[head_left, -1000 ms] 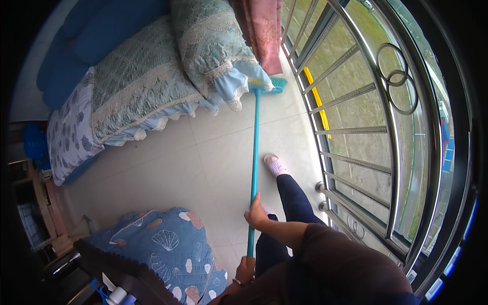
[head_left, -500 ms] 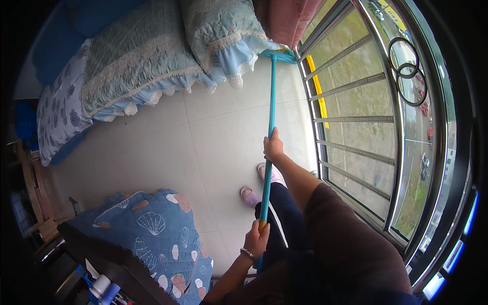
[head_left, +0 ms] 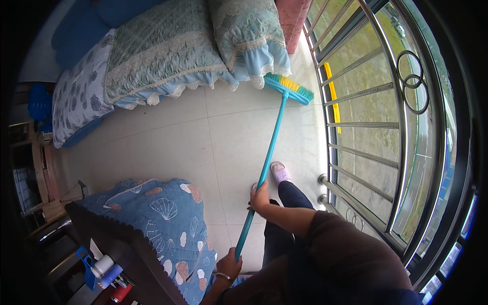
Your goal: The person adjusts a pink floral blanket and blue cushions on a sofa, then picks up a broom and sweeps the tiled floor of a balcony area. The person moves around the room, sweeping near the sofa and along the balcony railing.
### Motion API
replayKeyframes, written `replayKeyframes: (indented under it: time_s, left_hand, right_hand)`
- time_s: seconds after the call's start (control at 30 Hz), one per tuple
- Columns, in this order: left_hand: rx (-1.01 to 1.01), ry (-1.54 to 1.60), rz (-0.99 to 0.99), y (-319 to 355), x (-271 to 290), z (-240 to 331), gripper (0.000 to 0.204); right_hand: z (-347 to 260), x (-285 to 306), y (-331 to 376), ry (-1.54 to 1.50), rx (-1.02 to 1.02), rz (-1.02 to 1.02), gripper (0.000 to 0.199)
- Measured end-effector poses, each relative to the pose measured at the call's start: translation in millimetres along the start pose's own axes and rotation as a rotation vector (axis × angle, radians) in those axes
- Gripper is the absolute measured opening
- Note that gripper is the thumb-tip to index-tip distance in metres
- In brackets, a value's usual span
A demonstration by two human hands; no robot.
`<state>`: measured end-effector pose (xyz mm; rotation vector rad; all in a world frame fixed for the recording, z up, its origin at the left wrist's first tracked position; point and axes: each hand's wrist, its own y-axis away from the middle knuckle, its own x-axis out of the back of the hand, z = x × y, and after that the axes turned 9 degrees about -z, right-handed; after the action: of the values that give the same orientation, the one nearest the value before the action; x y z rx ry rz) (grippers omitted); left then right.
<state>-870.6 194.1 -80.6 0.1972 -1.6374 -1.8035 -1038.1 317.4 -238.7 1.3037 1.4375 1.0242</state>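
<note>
A broom (head_left: 275, 132) with a long teal handle slants across the pale tiled floor (head_left: 168, 132). Its teal head, with yellow and green bristles, lies at the far right beside the lace hem of a sofa cover. My right hand (head_left: 260, 198) is closed around the middle of the handle. Lower down, near its end, my left hand (head_left: 230, 265) grips it too, a bracelet on the wrist. Part of the bristles' left end is against the blue frill.
The covered sofa (head_left: 165, 56) runs along the far side. A metal railing (head_left: 363, 124) stands at the right. Near left is a seat with a blue shell-patterned cover (head_left: 168, 218), beside a dark cabinet (head_left: 122, 244) holding small items. My feet wear pink slippers (head_left: 280, 173).
The broom head has come nearer, away from the far corner by the pink fabric, and turned. Both hands have drawn back toward me and left with the handle.
</note>
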Motion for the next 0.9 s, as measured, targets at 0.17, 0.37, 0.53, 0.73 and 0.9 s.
replayKeyframes:
  time_s: [0.17,0.37,0.53,0.73,0.9]
  left_hand:
    - [-0.130,0.087,0.104,-77.0,20.2,71.9,0.030]
    - [-0.036,0.093,0.028,-57.9,32.8,31.9,0.032]
    - [0.282,-0.081,0.134,60.5,47.5,-26.5,0.040]
    - [0.276,-0.427,0.473,92.4,90.1,4.6,0.040]
    - [-0.446,-0.563,0.970,68.8,125.5,37.3,0.023]
  right_hand:
    - [-90.7,53.3,-56.5,0.255,0.251,0.135,0.038]
    - [-59.6,26.8,-93.5,0.381,0.118,0.071,0.040]
    - [16.5,-77.5,-12.4,0.200,0.017,-0.168,0.040]
    - [-31.7,-89.5,42.8,-0.102,0.044,-0.070,0.027]
    - [-73.8,-47.9,26.8,-0.303,0.071,0.055,0.025]
